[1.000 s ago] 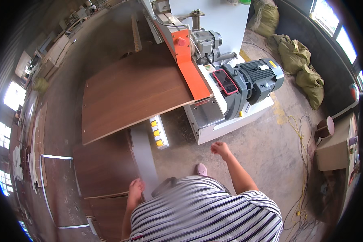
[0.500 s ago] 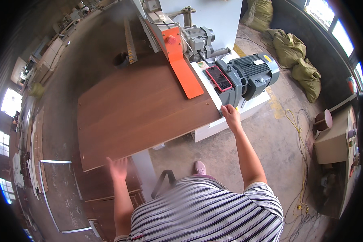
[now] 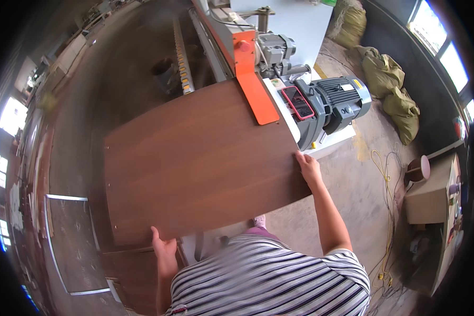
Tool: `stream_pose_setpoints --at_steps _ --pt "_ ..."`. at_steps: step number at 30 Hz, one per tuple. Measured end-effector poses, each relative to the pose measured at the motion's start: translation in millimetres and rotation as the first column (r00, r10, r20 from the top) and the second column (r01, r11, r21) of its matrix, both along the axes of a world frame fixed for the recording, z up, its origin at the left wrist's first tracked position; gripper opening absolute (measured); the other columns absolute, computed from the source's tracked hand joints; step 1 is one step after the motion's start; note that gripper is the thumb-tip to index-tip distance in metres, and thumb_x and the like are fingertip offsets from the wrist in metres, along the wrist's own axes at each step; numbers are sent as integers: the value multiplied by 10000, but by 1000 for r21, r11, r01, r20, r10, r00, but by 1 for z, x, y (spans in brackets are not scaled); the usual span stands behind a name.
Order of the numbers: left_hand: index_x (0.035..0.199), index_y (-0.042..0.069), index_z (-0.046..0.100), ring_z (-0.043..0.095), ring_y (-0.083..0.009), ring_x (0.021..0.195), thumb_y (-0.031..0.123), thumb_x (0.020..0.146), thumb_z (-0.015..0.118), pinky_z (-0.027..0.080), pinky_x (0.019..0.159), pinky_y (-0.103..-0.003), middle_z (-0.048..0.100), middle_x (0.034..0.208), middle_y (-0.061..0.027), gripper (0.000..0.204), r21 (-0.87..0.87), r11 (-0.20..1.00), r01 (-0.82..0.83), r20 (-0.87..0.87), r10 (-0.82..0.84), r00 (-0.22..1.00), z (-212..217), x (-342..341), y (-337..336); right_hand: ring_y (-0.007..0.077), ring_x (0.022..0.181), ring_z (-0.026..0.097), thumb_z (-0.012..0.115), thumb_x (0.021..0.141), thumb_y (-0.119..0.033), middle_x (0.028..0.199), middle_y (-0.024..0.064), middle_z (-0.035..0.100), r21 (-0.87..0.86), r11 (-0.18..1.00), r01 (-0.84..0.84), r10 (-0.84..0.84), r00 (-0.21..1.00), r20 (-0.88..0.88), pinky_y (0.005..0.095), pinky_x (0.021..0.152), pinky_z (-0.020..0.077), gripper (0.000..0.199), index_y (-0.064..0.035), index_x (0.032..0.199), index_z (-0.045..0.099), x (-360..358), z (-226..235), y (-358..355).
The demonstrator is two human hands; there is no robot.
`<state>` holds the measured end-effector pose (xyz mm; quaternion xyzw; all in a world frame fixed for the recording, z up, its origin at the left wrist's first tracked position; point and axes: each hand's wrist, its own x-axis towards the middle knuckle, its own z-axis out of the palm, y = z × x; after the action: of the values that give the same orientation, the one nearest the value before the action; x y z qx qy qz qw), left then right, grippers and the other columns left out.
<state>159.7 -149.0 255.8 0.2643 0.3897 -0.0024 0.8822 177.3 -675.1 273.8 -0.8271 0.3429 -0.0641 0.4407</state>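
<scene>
Presumably for steadiness, the brown wood-grain panel is clamped at its right edge by the right grip (an orange guard lies beyond); whether the left grip, at the near edge, is closed cannot be told.

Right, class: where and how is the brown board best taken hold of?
Probably by the near edge and near right corner, coming from the wearer's side, thumbs above, fingers beneath. The brown board is broad and flat, with no handle showing. Its near part lies clear of the orange plate, which overlaps it farther back on the right.
</scene>
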Motion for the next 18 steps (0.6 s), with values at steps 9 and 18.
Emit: stream_pose_setpoints --at_steps 9,18 --pt "1151 49 519 493 -243 1090 393 874 515 389 951 -417 546 1169 -76 441 -47 999 -5 49 7 999 -3 -53 69 451 765 540 367 908 -463 734 267 567 125 987 97 -93 995 -40 442 692 427 559 50 848 580 -41 -10 77" --pt "1155 66 513 458 -249 1108 426 872 501 324 966 -418 509 1218 -64 458 -204 977 -64 -246 12 969 -51 -44 78 344 1078 508 496 876 -386 1114 243 549 -14 946 -325 323 944 -60 381 885 390 513 52 1143 469 -41 30 129"
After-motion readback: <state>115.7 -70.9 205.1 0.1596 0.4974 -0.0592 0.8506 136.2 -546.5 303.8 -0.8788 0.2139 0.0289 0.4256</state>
